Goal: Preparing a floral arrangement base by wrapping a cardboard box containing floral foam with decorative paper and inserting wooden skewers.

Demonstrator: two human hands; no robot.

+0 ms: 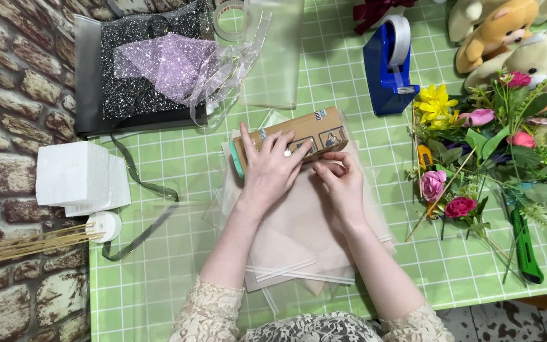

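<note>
Left hand lies flat, pinning the cardboard box; right hand pinches the beige sheet just below it. I'd keep that sheet taut.

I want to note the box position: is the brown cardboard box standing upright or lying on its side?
Lying on its side: the cardboard box rests lengthwise under the left hand.

Two bare forearms rising from the lower middle of the frame, each ending below in a cream lace sleeve with floral openwork; left hand and right hand ungloved, sleeves pushed back toward elbows
</note>
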